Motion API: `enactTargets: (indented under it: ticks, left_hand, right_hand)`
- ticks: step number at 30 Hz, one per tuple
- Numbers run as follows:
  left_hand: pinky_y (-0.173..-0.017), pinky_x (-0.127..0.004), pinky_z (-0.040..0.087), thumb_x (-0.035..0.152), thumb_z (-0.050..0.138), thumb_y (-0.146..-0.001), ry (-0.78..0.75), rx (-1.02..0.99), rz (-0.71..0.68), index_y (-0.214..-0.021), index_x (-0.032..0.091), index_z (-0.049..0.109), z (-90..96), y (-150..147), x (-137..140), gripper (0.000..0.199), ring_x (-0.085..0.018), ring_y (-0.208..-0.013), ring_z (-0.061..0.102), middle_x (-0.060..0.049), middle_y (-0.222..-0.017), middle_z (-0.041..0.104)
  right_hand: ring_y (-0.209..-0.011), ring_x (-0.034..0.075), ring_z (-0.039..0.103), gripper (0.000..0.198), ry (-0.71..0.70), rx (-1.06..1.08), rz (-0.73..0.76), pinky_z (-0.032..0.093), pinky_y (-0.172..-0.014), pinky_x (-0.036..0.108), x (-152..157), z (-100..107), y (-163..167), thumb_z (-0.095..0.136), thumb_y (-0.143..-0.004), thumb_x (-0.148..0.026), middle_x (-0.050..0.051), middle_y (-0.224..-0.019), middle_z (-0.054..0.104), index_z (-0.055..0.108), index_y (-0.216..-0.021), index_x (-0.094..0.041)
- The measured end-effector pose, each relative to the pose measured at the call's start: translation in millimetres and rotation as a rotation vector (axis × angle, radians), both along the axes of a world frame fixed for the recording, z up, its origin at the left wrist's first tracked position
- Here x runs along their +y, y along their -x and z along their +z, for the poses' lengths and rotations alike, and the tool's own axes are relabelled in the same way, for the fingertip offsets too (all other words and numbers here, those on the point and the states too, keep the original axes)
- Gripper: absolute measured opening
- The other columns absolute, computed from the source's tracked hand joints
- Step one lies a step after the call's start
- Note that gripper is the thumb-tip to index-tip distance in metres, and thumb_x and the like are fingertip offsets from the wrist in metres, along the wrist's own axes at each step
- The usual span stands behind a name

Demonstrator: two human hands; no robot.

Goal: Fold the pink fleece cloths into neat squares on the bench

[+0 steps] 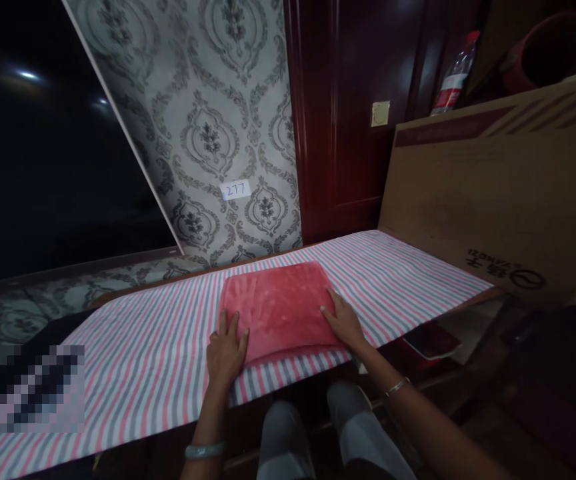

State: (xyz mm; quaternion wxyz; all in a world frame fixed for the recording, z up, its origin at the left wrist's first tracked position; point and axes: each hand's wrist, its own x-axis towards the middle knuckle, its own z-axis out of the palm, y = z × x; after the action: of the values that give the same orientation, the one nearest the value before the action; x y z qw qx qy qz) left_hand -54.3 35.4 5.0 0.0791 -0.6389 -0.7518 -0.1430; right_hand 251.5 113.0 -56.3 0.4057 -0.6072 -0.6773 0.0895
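Observation:
A folded pinkish-red plush cloth (281, 310), perhaps a towel, lies flat on a striped tablecloth (153, 340) in pink, grey and white. My left hand (227, 350) rests on the cloth's near left corner, its fingers spread and pointing away from me. At the right edge, my right hand (343, 322) touches the cloth with the thumb on top and apart from the fingers. Both hands lie on the cloth without visibly gripping it. The layers of the fold show along its near edge.
A large cardboard box (493, 193) stands at the right end, with a red-capped plastic bottle (455, 77) behind it. A dark screen (58, 147) is at the left. Patterned wallpaper (238, 127) and a dark red door (343, 100) rise behind the table.

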Motion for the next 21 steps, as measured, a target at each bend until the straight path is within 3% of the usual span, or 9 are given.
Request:
enactTargets:
  ticks: [21]
  left_hand:
    - [-0.095,-0.051,0.052,0.046,0.030,-0.102,0.002,0.003,0.000,-0.154,0.021,0.042,1.0,-2.1,-0.2,0.060,-0.034,-0.114,0.060,-0.010,-0.168,0.022]
  right_hand:
    - [-0.131,0.029,0.052,0.063,0.017,-0.049,-0.014,0.042,-0.108,0.044,-2.9,2.2,0.5,0.043,-0.096,-0.039,0.015,-0.146,0.053,0.037,-0.154,-0.016]
